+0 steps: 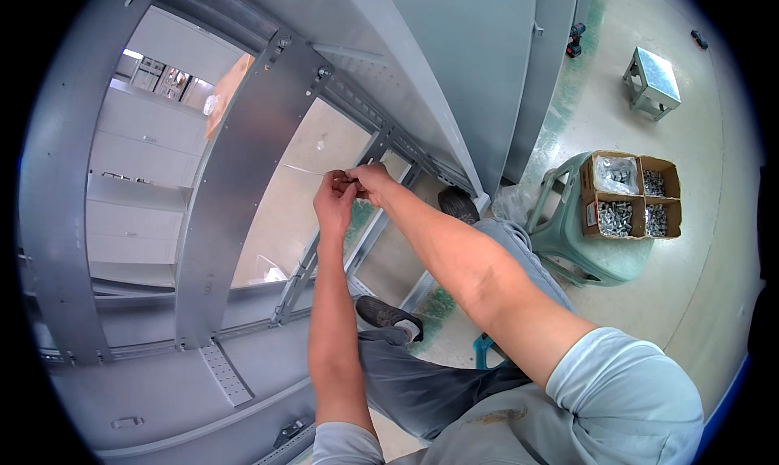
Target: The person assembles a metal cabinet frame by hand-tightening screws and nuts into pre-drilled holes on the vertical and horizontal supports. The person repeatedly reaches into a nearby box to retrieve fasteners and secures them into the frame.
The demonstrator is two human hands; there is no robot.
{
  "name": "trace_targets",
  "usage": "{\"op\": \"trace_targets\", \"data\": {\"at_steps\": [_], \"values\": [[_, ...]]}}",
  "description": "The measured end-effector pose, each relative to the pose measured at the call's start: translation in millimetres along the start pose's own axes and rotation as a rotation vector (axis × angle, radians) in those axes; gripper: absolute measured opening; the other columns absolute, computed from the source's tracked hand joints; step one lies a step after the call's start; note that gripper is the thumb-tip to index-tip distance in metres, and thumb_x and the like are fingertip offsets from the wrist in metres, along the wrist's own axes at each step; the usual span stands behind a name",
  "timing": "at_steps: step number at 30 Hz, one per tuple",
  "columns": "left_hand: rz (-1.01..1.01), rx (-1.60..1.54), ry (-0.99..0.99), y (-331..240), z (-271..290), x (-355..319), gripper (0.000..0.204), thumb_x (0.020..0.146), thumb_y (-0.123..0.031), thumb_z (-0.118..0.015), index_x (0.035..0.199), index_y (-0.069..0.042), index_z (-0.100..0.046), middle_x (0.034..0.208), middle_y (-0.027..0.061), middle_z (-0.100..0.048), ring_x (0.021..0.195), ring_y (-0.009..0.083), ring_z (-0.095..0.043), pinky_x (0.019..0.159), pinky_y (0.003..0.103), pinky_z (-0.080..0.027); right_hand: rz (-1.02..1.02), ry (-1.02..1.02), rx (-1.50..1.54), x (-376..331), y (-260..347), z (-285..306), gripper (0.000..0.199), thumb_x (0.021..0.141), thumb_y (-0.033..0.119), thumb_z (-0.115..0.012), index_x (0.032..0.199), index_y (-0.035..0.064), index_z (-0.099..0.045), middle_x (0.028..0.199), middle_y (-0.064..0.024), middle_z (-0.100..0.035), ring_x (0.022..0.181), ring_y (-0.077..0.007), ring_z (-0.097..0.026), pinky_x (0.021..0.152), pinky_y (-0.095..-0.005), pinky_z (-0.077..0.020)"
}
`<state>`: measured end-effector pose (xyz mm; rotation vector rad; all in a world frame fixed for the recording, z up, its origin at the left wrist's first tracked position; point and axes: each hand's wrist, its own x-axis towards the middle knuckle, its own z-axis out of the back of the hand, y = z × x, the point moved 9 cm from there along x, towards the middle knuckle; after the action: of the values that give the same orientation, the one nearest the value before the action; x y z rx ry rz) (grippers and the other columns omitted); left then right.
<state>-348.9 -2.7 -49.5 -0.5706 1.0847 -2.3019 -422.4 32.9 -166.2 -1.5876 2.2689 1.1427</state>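
Both hands meet in front of the open grey metal cabinet frame, fingers pinched close together. A thin white strip (302, 170), which looks like a cable tie, sticks out to the left from between them. My left hand (333, 204) is closed, its fingertips against those of the right. My right hand (372, 181) is closed too, at the strip's inner end. Fingers cover that end, so how each hand grips it is partly hidden. Just behind the hands runs a slotted metal rail (377, 144) of the frame.
A wide metal plate (243, 165) stands left of the hands; a grey door panel (471, 51) rises beyond them. On the right, a green plastic stool (600, 262) bears a cardboard box (592, 195) of bolts. Farther off are a metal stool (657, 74) and a power drill (575, 40).
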Motion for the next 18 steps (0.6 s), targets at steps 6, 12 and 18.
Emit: {"op": "trace_targets", "data": {"at_steps": [6, 12, 18], "values": [[-0.007, 0.247, 0.048, 11, 7, 15, 0.019, 0.087, -0.005, -0.067, 0.104, 0.002, -0.067, 0.077, 0.008, -0.068, 0.068, 0.0122, -0.063, 0.067, 0.028, -0.052, 0.028, -0.062, -0.001, 5, -6, -3, 0.015, 0.085, 0.005, -0.065, 0.099, -0.0004, -0.061, 0.083, -0.0109, -0.069, 0.065, -0.0211, -0.068, 0.054, -0.0345, -0.0525], [-0.084, 0.351, 0.066, 5, 6, 24, 0.024, 0.088, -0.021, -0.067, 0.103, -0.004, -0.07, 0.08, 0.014, -0.068, 0.072, 0.0276, -0.065, 0.071, 0.037, -0.052, 0.019, -0.071, -0.03, -4, -3, -1, 0.017, 0.092, 0.02, -0.065, 0.092, 0.0037, -0.068, 0.084, -0.0085, -0.072, 0.07, -0.0204, -0.07, 0.062, -0.0354, -0.0566], [-0.058, 0.159, -0.016, 12, 9, 28, 0.024, 0.099, -0.02, -0.06, 0.106, 0.001, -0.067, 0.085, 0.0106, -0.068, 0.077, 0.0144, -0.062, 0.071, 0.029, -0.05, 0.126, -0.269, -0.276, -11, 13, 23, 0.031, 0.086, 0.031, -0.072, 0.081, 0.001, -0.071, 0.073, -0.0145, -0.071, 0.061, -0.0245, -0.071, 0.065, -0.0393, -0.0569]]}}
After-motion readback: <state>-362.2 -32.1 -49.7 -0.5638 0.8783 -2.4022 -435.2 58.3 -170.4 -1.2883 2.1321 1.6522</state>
